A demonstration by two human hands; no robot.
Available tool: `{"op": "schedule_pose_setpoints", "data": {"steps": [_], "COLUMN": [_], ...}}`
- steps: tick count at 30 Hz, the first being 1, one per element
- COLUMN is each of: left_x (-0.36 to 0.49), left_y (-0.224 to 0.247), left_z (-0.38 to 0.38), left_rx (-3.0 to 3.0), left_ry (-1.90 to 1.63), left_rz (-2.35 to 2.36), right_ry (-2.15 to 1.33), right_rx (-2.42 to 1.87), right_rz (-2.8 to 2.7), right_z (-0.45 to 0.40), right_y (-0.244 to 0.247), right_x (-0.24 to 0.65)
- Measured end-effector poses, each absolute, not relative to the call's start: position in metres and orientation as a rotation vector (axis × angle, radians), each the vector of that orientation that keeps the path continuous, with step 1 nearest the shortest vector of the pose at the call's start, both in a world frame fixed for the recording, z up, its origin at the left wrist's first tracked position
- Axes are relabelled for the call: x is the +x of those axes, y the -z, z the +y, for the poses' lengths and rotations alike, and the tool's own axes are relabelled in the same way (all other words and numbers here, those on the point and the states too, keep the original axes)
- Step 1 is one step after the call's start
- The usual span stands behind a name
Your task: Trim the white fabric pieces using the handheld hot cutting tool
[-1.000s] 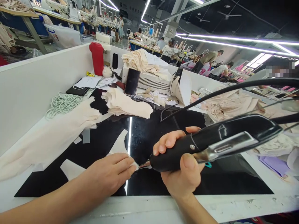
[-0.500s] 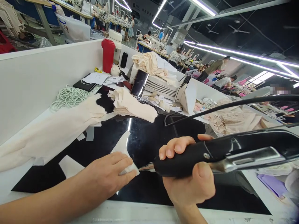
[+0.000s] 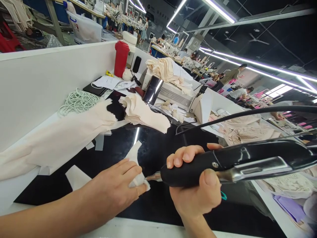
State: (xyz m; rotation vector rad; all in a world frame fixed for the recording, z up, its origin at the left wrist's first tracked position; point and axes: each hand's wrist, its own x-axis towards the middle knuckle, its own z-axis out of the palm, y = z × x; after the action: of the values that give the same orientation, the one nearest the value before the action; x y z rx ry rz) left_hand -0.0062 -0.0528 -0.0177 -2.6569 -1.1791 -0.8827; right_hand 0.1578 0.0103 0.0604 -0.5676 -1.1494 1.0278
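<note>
My left hand [image 3: 121,186] is closed on a small piece of white fabric [image 3: 134,152], pressing it down over the shiny black board [image 3: 153,205]. Part of the fabric is covered by my fingers. My right hand [image 3: 195,185] wraps round a black corded handheld tool [image 3: 237,155] with a metal lever along its side. Its narrow metal tip [image 3: 154,177] points left and meets the edge of the fabric by my left fingertips. Another white fabric piece [image 3: 76,178] lies on the board, partly behind my left forearm.
Stacked cream fabric pieces [image 3: 146,114] and a long cream cloth [image 3: 61,138] lie beyond my hands. Behind them are green cord [image 3: 79,101], a phone [image 3: 153,90], a red bottle [image 3: 121,59] and a white vented box [image 3: 174,96]. The tool's black cable [image 3: 247,114] runs off right.
The view has shifted slightly. The fabric under my left hand has turned a little and bunched at the tool tip. Both hands keep their holds.
</note>
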Motion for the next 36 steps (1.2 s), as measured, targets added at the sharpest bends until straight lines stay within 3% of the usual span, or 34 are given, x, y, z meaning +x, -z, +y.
{"op": "schedule_pose_setpoints", "data": {"steps": [16,24,36], "left_x": [-0.004,0.01,0.002], "left_y": [0.015,0.021,-0.004], "left_z": [-0.051,-0.086,-0.084], "left_rx": [-2.627,-2.682,-2.632], "left_ry": [0.905,0.614,0.6], "left_rz": [-1.217,-1.29,-1.178], "right_ry": [-1.034,-1.071,-1.055], "right_rx": [-0.554,-0.515,-0.514], "right_rz": [-1.171,-1.147,-1.16], "right_z": [0.018,0.003,-0.015], "right_y": [-0.058,-0.06,-0.059], "right_x": [0.146,0.155,0.171]}}
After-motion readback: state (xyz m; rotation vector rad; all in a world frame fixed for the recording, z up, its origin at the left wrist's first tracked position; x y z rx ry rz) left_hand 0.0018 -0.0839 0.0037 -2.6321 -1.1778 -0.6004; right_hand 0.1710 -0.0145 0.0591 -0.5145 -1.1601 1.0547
